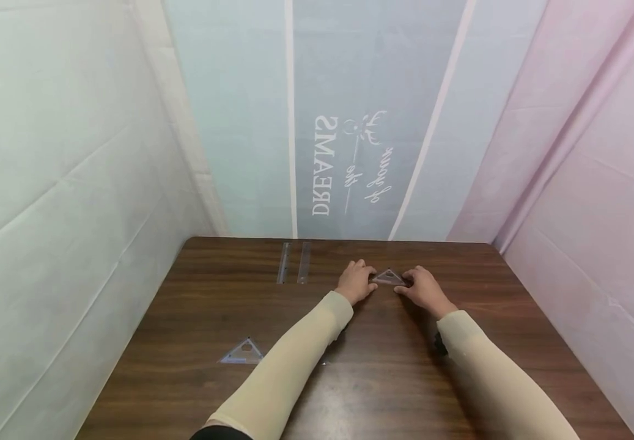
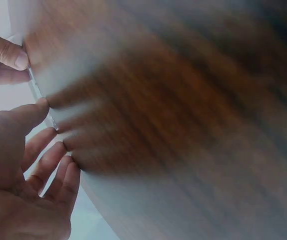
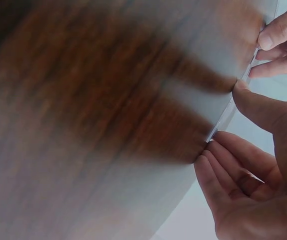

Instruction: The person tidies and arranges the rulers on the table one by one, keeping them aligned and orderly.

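A clear plastic set square lies flat on the brown wood-grain table toward its far side, apex pointing away from me. My left hand holds its left corner between thumb and index finger. At the right corner, the thumb and index finger of my right hand grip it the same way. In the left wrist view the set square shows edge-on as a thin strip. The right wrist view has the set square's edge running between both hands' fingertips, low against the tabletop.
Two clear rulers lie side by side near the far edge, left of my hands. A second set square sits nearer on the left, partly covered by my left forearm. A small clear tip peeks out beneath that sleeve. Cloth walls surround the table.
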Demonstrator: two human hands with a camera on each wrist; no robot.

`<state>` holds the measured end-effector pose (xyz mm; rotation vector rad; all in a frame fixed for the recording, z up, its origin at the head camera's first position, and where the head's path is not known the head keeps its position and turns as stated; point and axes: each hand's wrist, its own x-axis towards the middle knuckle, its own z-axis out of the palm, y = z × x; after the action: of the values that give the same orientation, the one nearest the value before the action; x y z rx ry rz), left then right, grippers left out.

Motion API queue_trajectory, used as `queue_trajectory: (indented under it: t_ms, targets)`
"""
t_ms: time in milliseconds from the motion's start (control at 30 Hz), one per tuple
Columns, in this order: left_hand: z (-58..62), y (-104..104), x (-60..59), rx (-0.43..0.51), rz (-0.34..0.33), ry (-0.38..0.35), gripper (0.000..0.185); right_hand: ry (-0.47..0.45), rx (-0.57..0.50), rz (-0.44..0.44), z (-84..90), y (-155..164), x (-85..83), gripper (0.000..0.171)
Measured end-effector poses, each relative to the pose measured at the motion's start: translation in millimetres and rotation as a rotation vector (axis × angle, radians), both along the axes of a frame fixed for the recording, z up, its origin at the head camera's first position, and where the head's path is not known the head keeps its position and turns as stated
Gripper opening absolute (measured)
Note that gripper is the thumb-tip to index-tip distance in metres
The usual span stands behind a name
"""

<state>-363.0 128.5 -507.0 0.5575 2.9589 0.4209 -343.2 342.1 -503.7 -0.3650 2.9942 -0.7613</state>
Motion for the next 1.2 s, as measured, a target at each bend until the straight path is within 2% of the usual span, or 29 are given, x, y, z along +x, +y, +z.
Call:
queue_trajectory:
  t_ms: [333,600,1200]
  targets:
    - [-0.9,2,-2.6,-0.045,0.002,0.0,0.045,0.028,0.028,-0.038,-0.6,-4,-2.8,0.033]
    - [-3.0,5,-4.9,-0.079,-0.001,-0.02,0.046,-0.005,0.038,-0.079,-1.3,-7,-2.6,0.028]
    - [-3.8,0,2.1,-0.062,-0.004,0.044,0.042,0.019,0.079,-0.115,1.0,-16,-0.8,0.02]
